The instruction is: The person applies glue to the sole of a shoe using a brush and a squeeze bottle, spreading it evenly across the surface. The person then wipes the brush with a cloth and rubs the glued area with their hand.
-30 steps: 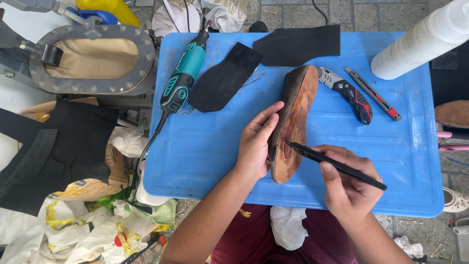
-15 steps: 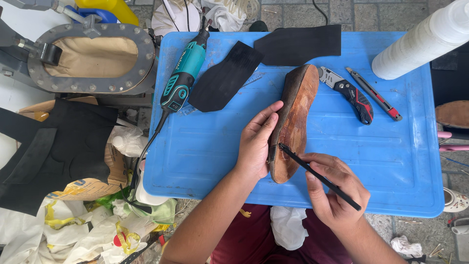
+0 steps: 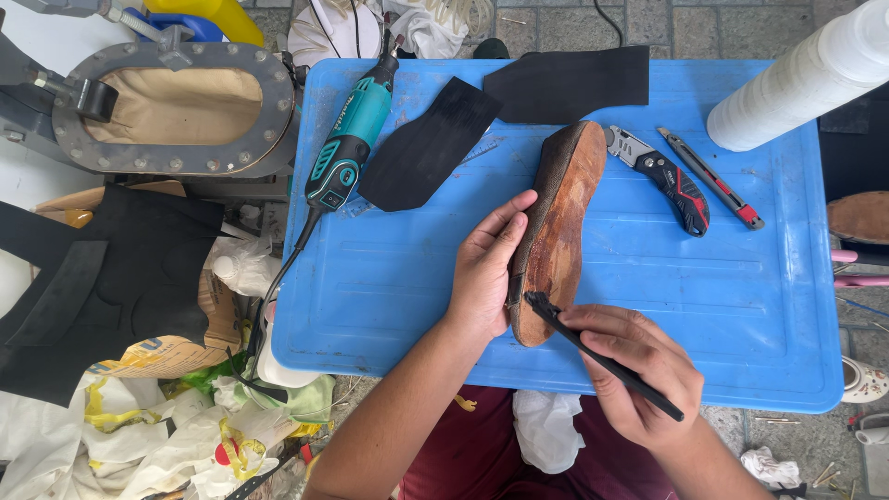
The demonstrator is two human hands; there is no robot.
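sole (image 3: 556,231) on table (image 3: 759,315) — knife (image 3: 671,181) right

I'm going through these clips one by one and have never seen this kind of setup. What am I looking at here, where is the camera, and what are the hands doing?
There is no machine here: a person works with bare hands, and the one camera sits on their head, looking down. The left hand steadies a brown shoe sole standing on its edge on a blue plastic table. The right hand holds a thin black brush-like tool with its tip against the sole's near end. Also on the table: a teal corded rotary tool, two black sole-shaped sheets, a folding utility knife, a slim red cutter and a white roll. Black sheets and crumpled bags lie on the floor, left.
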